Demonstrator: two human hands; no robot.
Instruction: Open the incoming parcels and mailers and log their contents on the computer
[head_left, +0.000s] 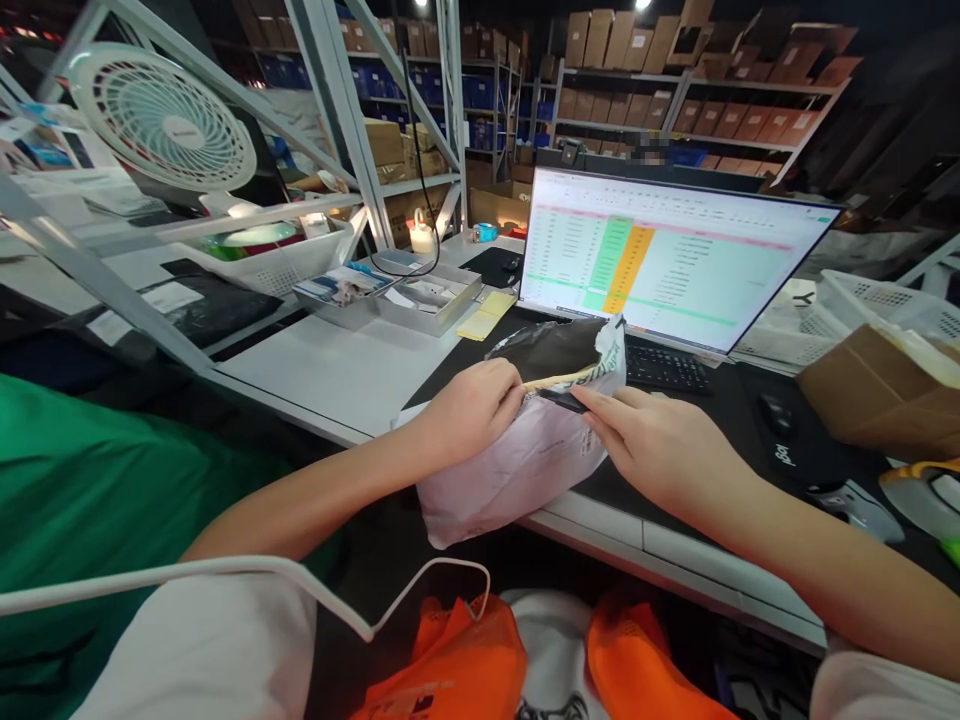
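Note:
A white plastic mailing bag (495, 485) hangs over the front edge of the desk, its torn top open and its dark lining showing. My left hand (480, 402) is closed on the near rim of the opening. Thumb and fingers of my right hand (637, 430) pinch the same rim farther right, where a dark strip of the bag folds over. A tan edge runs along the opening between the hands. What the bag contains is hidden.
Behind the bag stand a monitor (667, 255) and a keyboard (667, 366). To the right are a mouse (775, 414) and a cardboard box (885, 395). Grey trays (427, 300) and yellow notes (486, 316) lie left, below a metal frame and a fan (169, 120).

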